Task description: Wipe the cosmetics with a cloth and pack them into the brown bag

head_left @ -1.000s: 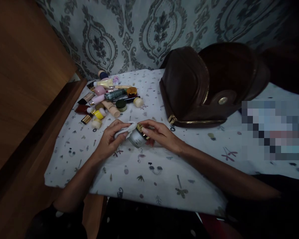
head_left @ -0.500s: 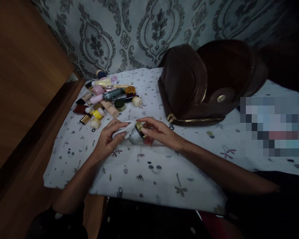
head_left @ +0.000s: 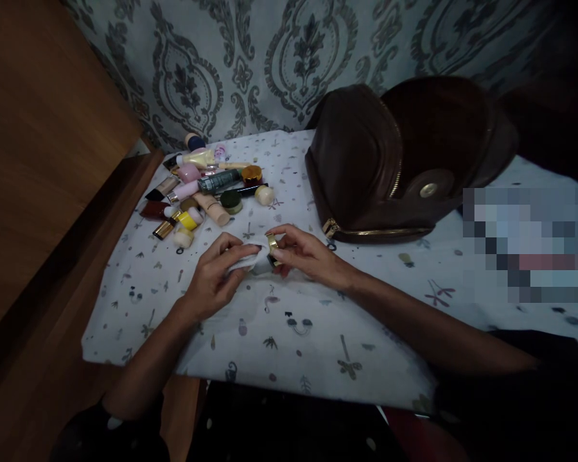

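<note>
My right hand [head_left: 308, 258] grips a small greyish glass bottle [head_left: 264, 265] by its gold and black top, with the thumb and fingers around that end. The bottle is tilted on its side just above the cloth-covered surface, its base toward the left. In my left hand [head_left: 214, 276] is a folded white wipe [head_left: 246, 260], pressed with the fingers over the bottle's body. The wipe and fingers hide much of the glass.
Cosmetics lie in a pile at the back left, among them a dark green tube [head_left: 220, 181], a beige tube [head_left: 212, 210] and an amber-lidded jar [head_left: 252, 174]. A brown leather bag [head_left: 356, 160] stands at the back right on the patterned cloth [head_left: 318, 359]. A wooden panel [head_left: 43, 128] borders the left.
My left hand has moved slightly right with the wipe, which now covers more of the bottle. The bottle's gold top has turned a little in my right fingers.
</note>
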Demonstrator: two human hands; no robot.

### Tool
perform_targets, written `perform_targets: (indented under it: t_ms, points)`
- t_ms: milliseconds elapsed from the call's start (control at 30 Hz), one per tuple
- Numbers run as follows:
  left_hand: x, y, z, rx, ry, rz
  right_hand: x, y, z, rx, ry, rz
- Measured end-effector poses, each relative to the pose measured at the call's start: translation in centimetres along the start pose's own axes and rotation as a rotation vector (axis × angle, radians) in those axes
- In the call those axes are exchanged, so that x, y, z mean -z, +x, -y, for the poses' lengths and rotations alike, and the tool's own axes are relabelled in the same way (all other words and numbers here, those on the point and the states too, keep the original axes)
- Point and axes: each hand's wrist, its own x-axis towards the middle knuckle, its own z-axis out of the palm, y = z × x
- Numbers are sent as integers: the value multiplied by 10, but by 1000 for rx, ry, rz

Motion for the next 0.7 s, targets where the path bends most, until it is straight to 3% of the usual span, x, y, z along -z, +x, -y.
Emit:
perform_targets:
  t_ms: [400, 533, 700]
  points:
    - [-16, -1, -10, -331, 531, -48, -4, 2, 0, -21, 62, -167]
    - [-21, -1, -10, -428, 606, -22, -6, 5, -1, -9, 235, -235]
    - [-25, -2, -7, -449, 562, -50, -5, 6, 2, -26, 353, -191]
